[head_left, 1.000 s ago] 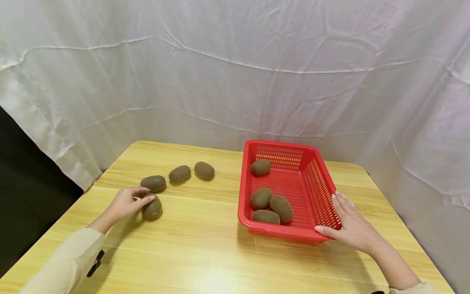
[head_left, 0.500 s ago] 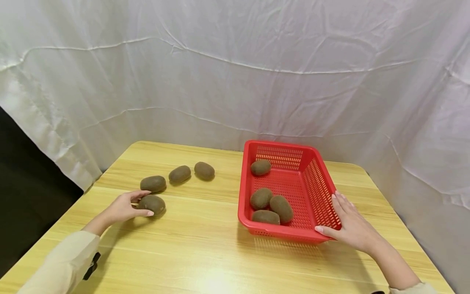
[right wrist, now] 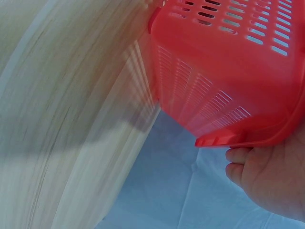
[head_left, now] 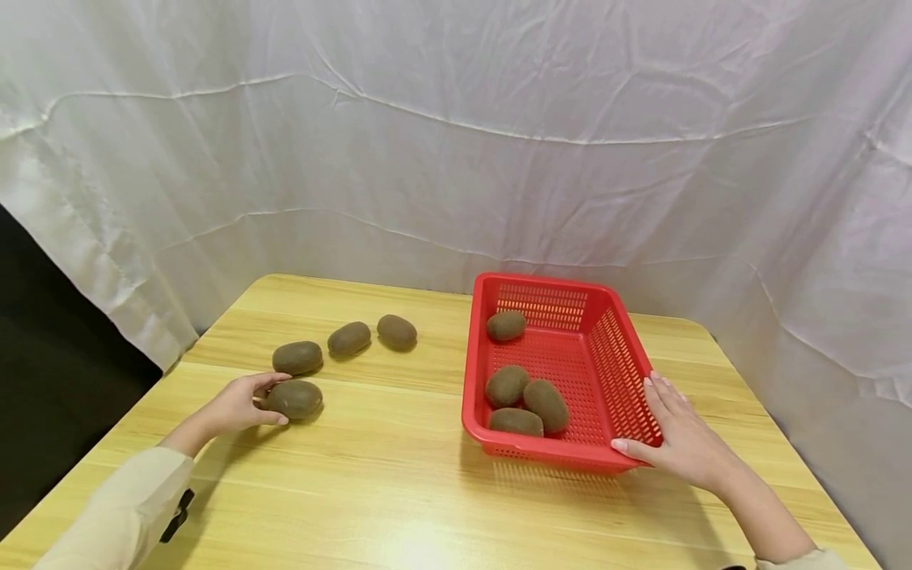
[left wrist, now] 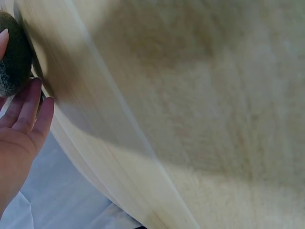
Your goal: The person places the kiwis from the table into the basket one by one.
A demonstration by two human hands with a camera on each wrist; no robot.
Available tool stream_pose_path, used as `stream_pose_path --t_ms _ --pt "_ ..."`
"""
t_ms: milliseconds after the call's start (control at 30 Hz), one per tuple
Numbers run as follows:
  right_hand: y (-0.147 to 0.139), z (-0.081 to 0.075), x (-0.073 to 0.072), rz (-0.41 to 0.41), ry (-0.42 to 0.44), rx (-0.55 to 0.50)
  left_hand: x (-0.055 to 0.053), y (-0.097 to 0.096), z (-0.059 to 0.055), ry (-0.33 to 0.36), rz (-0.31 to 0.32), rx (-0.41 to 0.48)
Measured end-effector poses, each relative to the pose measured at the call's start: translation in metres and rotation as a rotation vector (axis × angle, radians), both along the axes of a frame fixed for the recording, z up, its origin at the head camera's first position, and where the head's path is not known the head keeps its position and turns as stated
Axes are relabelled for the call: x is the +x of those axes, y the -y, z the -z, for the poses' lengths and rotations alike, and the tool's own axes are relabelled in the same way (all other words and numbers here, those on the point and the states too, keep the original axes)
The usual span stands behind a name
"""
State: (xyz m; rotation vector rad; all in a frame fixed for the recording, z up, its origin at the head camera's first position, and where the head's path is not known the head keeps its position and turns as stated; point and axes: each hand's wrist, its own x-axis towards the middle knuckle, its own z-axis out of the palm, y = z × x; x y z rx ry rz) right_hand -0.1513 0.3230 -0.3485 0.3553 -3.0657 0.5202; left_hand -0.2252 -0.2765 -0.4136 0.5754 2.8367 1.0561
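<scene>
While the left hand (head_left: 238, 405) curves round the near kiwi (head_left: 298, 400) on the wood-grained surface (head_left: 370, 459), its thumb lies along the fruit's near side and its fingers along the far side. The fruit's right end sticks out beyond the fingertips; how firmly it is gripped cannot be told. Just beyond it lies a second kiwi (head_left: 298, 358), and farther off to the right come a third kiwi (head_left: 349, 339) and a fourth kiwi (head_left: 397, 332), all clear of the hands.

Well to the right, the right hand (head_left: 677, 443) rests with straight, spread fingers at the near right corner of the red basket (head_left: 570, 451), thumb on the near rim and fingers along the right one. Inside, three clustered kiwis (head_left: 546, 404) sit at the near left, with a lone kiwi (head_left: 507, 324) near the far left corner, none touched by the hands.

Every fruit is oval and dull brown. The near kiwi lies on its side and bears a small pale mark; in the left wrist view its skin looks dark and fuzzy. The basket is rectangular, with slotted walls and a perforated floor. Wrinkled whitish cloth (head_left: 442, 182) hangs behind.
</scene>
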Motion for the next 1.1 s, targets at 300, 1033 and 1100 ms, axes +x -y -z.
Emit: stream_pose_path --t_ms 300,1033,1100 --pt "0.0 0.0 0.0 0.001 -0.004 -0.008 0.001 -0.003 0.0 0.012 -0.009 0.06" --pt "0.001 -0.001 0.0 0.008 0.014 -0.007 -0.005 -0.018 0.0 0.063 -0.097 0.178" --pt "0.001 -0.001 0.0 0.008 0.013 -0.009 -0.006 -0.02 0.0 0.084 -0.096 0.179"
